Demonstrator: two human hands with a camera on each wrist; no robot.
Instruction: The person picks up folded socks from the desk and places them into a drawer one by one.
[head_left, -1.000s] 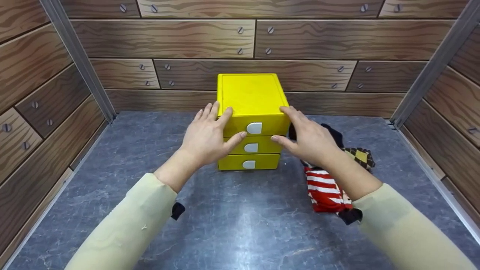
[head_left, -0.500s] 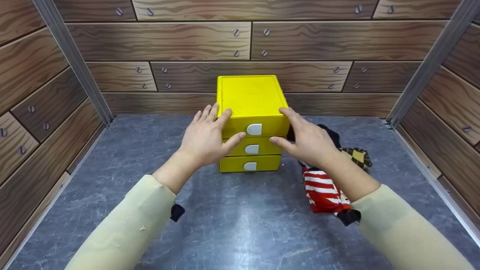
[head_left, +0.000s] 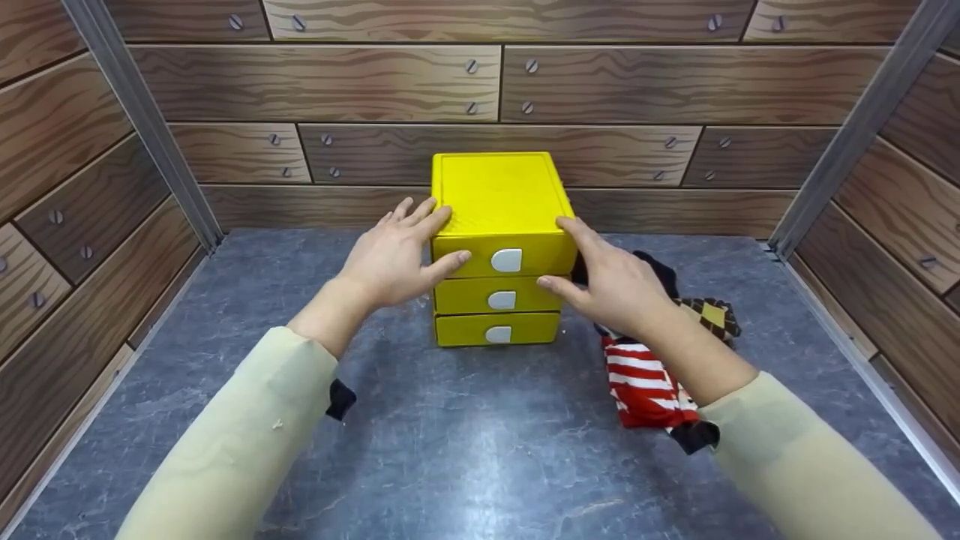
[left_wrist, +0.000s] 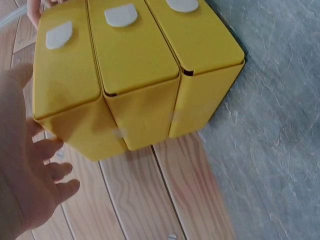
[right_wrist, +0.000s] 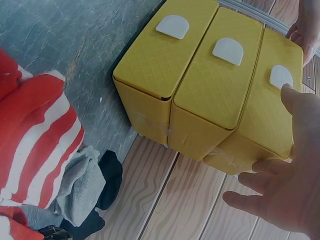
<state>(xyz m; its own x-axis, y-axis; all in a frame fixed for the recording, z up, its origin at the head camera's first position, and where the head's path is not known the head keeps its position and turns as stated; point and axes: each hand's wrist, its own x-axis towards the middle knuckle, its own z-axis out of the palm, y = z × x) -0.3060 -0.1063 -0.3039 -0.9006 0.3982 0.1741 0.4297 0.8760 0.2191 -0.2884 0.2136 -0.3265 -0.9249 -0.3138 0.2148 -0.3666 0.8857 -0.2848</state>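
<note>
A yellow three-drawer box [head_left: 499, 191] with white tabs on its drawer fronts stands upright against the back wall, all drawers pushed in. My left hand [head_left: 391, 251] is at its upper left front corner, fingers spread, the index fingertip over the top edge and the thumb in front of the top drawer. On the opposite side my right hand [head_left: 619, 279] has its index fingertip at the upper right front corner, with the thumb in front of the drawer fronts. In the right wrist view the relaxed fingers of the right hand [right_wrist: 280, 185] reach along the box's side.
Red-and-white striped socks [head_left: 645, 379] lie right of the box, partly under my right forearm in the head view. An argyle sock [head_left: 712, 316] lies beyond them, and a grey sock [right_wrist: 82, 185] and dark ones show nearby. Wood-patterned walls [head_left: 315, 82] enclose the grey tabletop [head_left: 465, 450].
My left hand has shifted left, its thumb and fingers drawing back across the box's front and top. The right hand stays at its corner. The head view has moved slightly.
</note>
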